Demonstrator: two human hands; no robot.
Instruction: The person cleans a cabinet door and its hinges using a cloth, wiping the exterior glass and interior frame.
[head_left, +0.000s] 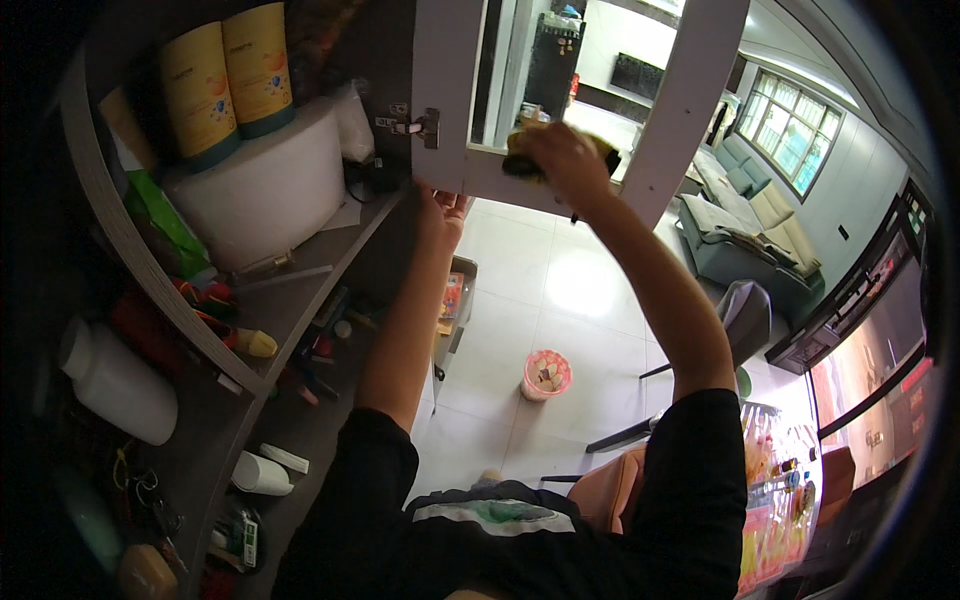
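A light-framed cabinet door (442, 97) with a glass panel stands swung out on a metal hinge (426, 128). My right hand (566, 161) grips a yellow and black object (525, 161) against the lower part of the door, over the glass edge and bottom rail; motion blur hides exactly what it is. My left hand (444, 214) is at the door's lower hinge-side corner, fingers bent up against the underside; how firmly it holds is hard to see.
Left, cabinet shelves hold yellow canisters (201, 94), a large white round container (262, 187) and a white bottle (120, 382). Below are a pink wastebasket (547, 375) on the tiled floor, an orange chair (611, 487) and a cluttered table (780, 517).
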